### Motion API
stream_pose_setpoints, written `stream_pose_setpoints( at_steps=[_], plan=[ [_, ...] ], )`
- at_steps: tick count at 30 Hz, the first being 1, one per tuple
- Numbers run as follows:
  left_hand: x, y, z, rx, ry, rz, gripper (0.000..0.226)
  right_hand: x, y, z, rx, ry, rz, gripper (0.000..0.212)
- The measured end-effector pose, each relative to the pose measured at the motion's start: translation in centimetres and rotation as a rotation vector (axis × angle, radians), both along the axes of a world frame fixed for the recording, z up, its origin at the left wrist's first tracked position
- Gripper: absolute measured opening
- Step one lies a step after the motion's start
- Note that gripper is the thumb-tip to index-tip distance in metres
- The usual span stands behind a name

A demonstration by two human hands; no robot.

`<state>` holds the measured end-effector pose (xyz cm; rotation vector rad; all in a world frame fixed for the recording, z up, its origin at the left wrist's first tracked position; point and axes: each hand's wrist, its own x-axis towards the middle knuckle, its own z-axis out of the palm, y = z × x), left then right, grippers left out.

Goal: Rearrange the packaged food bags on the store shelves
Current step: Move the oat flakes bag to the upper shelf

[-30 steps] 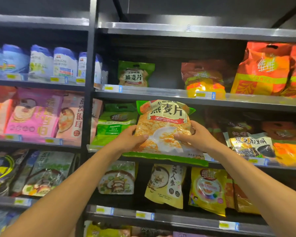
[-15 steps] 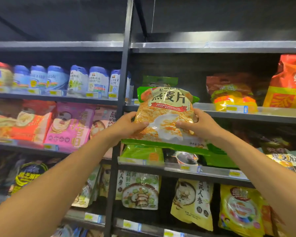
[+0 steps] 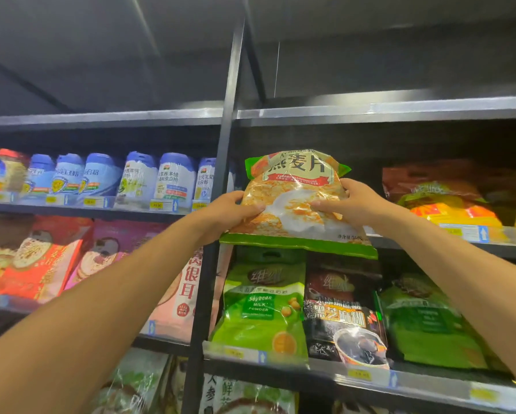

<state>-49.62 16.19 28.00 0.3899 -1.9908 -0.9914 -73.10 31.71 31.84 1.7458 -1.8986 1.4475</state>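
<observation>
right now i have the oat flake bag (image 3: 295, 201) up at the level of the upper shelf (image 3: 504, 234) in the right-hand bay, just right of the black upright post (image 3: 224, 180), its green bottom seam hanging over the shelf's front edge. my left hand (image 3: 230, 212) is closed on the bag's left side, thumb across the front, and my right hand (image 3: 349, 203) is clamped on its right side the same way, fingers tucked behind where i cannot see them.

judging by how the film creases and bulges around my thumbs, the bag is soft and loosely filled, so it will sag and shift rather than hold a shape. the plastic looks glossy, so i expect it to be a little slippery, and pinching one corner would probably let it swing. it looks full but not heavy; flakes are light, though crushing them is a risk if i squeeze hard.

so a grip on both sides at mid-height seems right, with the bottom seam free to land first. behind it the shelf looks dark and open, with an orange and red bag (image 3: 442, 198) well to the right and a green soybean milk powder bag (image 3: 262, 306) on the shelf below.
</observation>
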Motion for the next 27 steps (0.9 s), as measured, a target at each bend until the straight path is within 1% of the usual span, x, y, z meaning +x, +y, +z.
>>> stream_pose_setpoints(
  at_steps=[3,7,10,14,18,20,22,25,26,27],
  plan=[
    [-1.7,-2.6,2.3,-0.016,0.012,-0.006,0.038,-1.6,-2.3,2.4,0.0,-0.001,-0.014,0.059],
    [-4.1,-5.6,5.2,-0.033,0.028,-0.008,0.034,-3.8,-5.2,5.3,0.006,0.019,-0.046,0.071],
    [-6.0,-7.9,7.3,-0.041,0.031,-0.011,0.032,-5.3,-7.1,7.2,0.012,0.012,-0.046,0.063],
    [-8.1,-10.6,9.8,-0.072,0.033,0.026,0.035,-7.1,-9.7,9.3,0.023,-0.025,-0.035,0.072],
    [-10.1,-13.1,11.4,-0.08,0.012,0.063,0.038,-8.3,-11.9,10.4,0.034,-0.048,-0.028,0.059],
    [-10.9,-14.0,11.6,-0.109,-0.012,0.106,0.04,-9.1,-13.0,10.8,0.023,-0.052,-0.024,0.06],
    [-11.6,-14.8,11.6,-0.148,-0.05,0.166,0.043,-9.8,-14.1,10.8,0.015,-0.038,0.002,0.059],
    [-12.2,-15.8,11.0,-0.17,-0.109,0.225,0.046,-10.8,-15.6,10.4,0.023,0.006,0.006,0.048],
    [-12.4,-16.2,10.7,-0.168,-0.122,0.237,0.046,-11.0,-16.1,10.2,0.024,0.014,-0.001,0.052],
    [-12.7,-16.7,10.4,-0.17,-0.137,0.255,0.046,-11.3,-16.7,9.9,0.03,0.027,-0.015,0.065]
  ],
)
